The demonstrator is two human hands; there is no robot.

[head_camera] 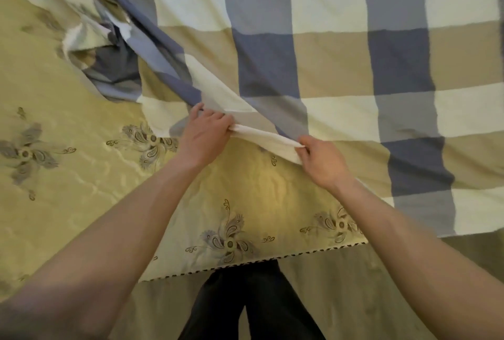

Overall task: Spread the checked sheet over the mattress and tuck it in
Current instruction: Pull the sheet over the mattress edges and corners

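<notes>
Both hands (207,135) (324,161) grip checked sheet (327,67) edge

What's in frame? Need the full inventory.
mattress: 1, yellow-green quilted, bare at left and centre
checked sheet: 1, blue, tan and cream, over the mattress's right and top, bunched at upper left
floral motifs: several, grey-brown, on the mattress top
trim: 1, dark and cream zigzag, along the mattress's near edge
trousers: 1 pair, dark, bottom centre
forearms: 2, bare, reaching in from the bottom corners
left hand: 1, grips the sheet's rolled cream edge
right hand: 1, pinches the same edge, further right
</notes>
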